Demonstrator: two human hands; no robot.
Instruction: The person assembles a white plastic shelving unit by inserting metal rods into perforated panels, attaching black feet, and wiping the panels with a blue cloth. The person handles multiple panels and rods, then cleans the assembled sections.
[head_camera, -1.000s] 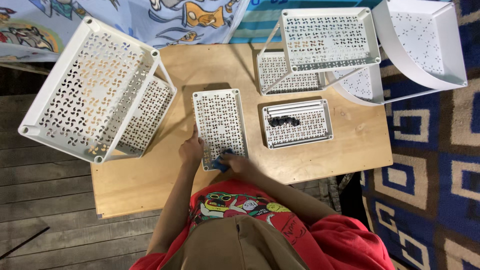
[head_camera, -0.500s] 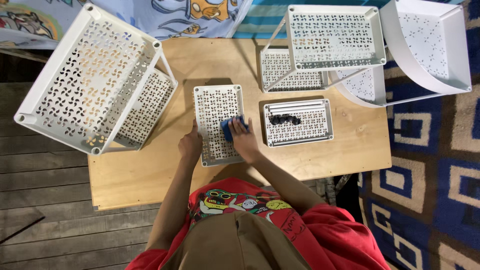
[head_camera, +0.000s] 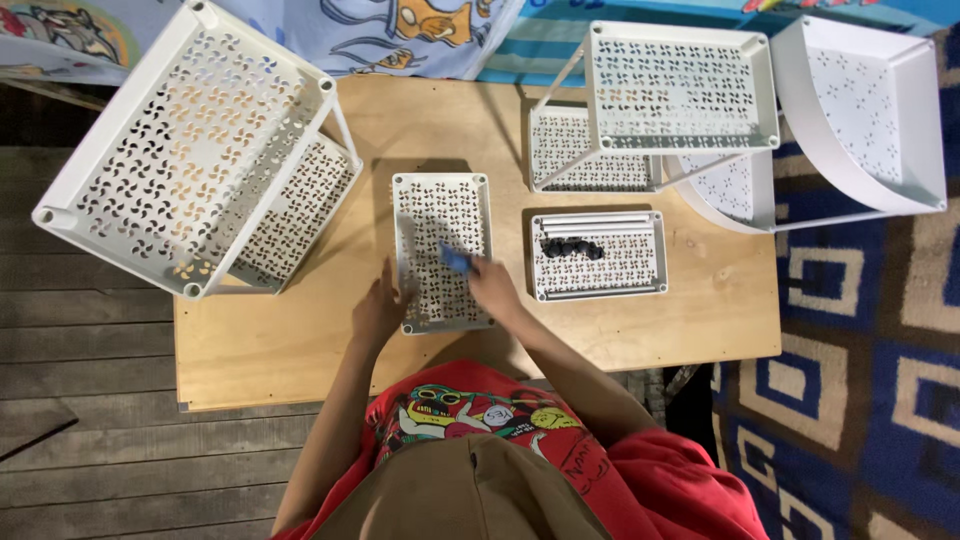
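Left hand (head_camera: 378, 308): spread flat, steadying near-left edge of flat white perforated metal tray (head_camera: 441, 215). Right hand (head_camera: 493, 283): closed around small blue cloth (head_camera: 455, 258), pressed on tray.

The small blue object (head_camera: 455, 257) in the right hand (head_camera: 493, 283) is blurred, so its kind cannot be told. The dark pieces (head_camera: 572, 247) in the flat white tray (head_camera: 640, 285) are too small to identify. The bottom edge cuts off both arms.
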